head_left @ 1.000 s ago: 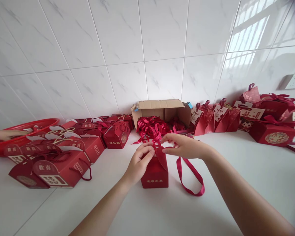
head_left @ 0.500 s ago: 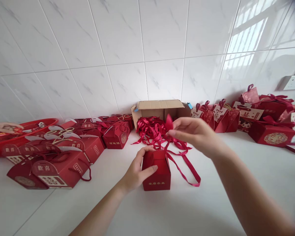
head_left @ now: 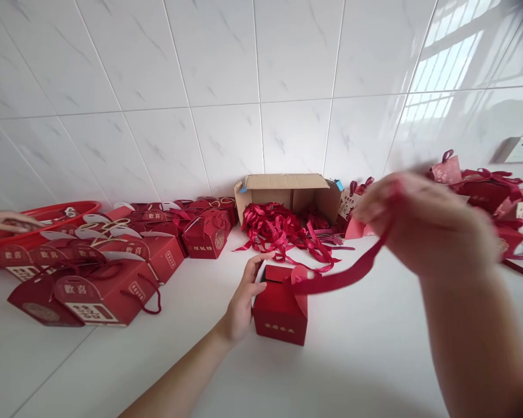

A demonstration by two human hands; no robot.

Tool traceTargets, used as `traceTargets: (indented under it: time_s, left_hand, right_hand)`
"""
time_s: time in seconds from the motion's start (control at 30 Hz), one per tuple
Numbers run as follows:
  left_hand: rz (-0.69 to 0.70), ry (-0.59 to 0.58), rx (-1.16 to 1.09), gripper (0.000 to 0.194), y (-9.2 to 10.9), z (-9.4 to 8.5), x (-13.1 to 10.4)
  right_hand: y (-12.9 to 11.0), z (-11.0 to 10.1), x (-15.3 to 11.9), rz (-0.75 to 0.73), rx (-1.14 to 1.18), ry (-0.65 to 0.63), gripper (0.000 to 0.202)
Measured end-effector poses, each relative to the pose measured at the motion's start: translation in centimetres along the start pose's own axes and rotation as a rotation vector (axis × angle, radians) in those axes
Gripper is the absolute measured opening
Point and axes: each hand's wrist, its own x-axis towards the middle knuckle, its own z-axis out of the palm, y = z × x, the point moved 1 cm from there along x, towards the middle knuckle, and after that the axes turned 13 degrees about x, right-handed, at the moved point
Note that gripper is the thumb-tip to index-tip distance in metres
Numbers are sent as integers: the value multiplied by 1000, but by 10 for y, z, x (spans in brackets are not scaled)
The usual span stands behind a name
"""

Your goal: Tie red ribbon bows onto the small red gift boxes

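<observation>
A small red gift box [head_left: 280, 316] with gold characters stands upright on the white surface, its top flaps partly folded in. My left hand [head_left: 243, 302] grips the box by its left side, thumb over the top edge. A red ribbon [head_left: 340, 281] runs from the top of the box up to my right hand [head_left: 431, 226], which is raised to the right and blurred by motion. The ribbon's end passes into the closed fingers of that hand. Behind the gift box lies a heap of red ribbons [head_left: 274, 229], spilling out of a cardboard box [head_left: 287, 182].
Several finished red boxes [head_left: 108, 290] with rope handles stand in rows at the left. Beyond them, another person's hand [head_left: 13, 221] reaches over a red plastic basin [head_left: 82, 212]. More gift boxes [head_left: 483, 191] stand at the right by the tiled wall [head_left: 222, 139].
My right hand has moved right and toward me, pulling the ribbon taut from the box. The box's near flap now stands folded inward, and my left hand still holds the side.
</observation>
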Motion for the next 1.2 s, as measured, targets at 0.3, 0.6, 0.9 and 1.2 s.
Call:
traceTargets:
  time_s: [0.3,0.6,0.9,1.2]
  left_hand:
    - [-28,63,-13,48,-9,2,-1]
    - [-7,30,-167,39,-10,5,-2]
    - [30,110,-194,29,-8,12,-4]
    - [16,191,37,24,-10,-6,7]
  right_hand:
    - [69,74,2,514,-276,-533,31]
    - [68,82,-1,544,-282,-541,31]
    - [78,86,-1,513,-228,-555,31]
    - [80,86,-2,484,-313,-514,28]
